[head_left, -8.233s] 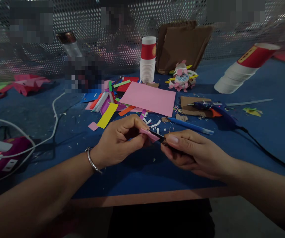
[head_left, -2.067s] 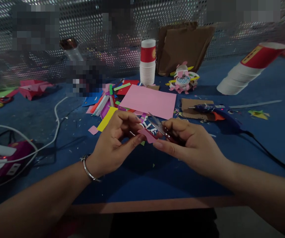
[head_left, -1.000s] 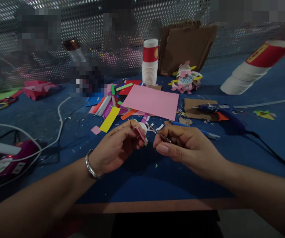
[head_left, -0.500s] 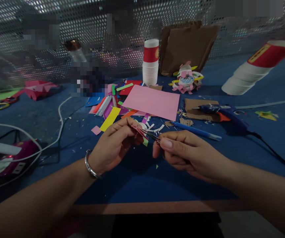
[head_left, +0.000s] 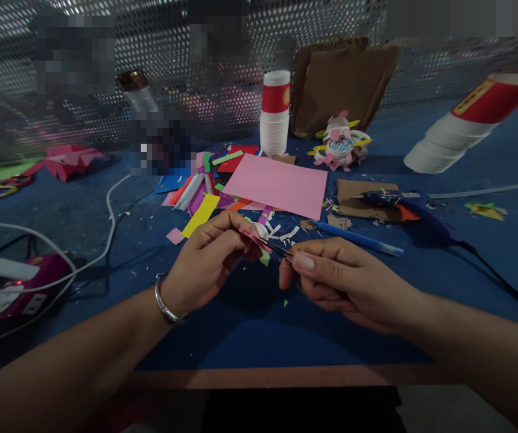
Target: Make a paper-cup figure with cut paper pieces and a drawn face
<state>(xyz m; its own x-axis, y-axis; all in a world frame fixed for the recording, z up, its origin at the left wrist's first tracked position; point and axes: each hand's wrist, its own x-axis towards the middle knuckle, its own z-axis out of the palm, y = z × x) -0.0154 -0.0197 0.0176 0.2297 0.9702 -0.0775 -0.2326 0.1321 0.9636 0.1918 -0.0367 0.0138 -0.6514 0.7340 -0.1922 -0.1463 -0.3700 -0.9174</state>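
L hand [head_left: 209, 261] pinches a small pink scrap [head_left: 254, 237] btwn thumb & fingers, held in the air just in front of the pink sheet [head_left: 279, 183]. R hand [head_left: 331, 282] is closed round small scissors [head_left: 277, 248], blades meeting the scrap's edge. Risks, as I judge them: blade tips sit v. close to the L fingertips, so a slip could nick skin. The scrap is tiny & floppy, so it may twist in the blades & cut crooked, or drop among the paper bits in front of the sheet & get lost. The glue gun [head_left: 398, 204] lies right of the sheet w/ its cord trailing toward the near edge, where the R forearm could snag it. Counts: 2 hands; 1 scrap in grip; 1 scissors in hand + a 2nd pair [head_left: 4, 187] far left of the sheet; 1 pink sheet; 2 cup stacks, i.e. upright stack [head_left: 275, 114] behind the sheet & tipped stack [head_left: 461, 126] far right of it; 1 glue gun; 1 pen [head_left: 358, 236] right-front of the sheet; 1 yellow strip [head_left: 199, 215] at its left-front; 1 bracelet [head_left: 162, 299] on the L wrist.
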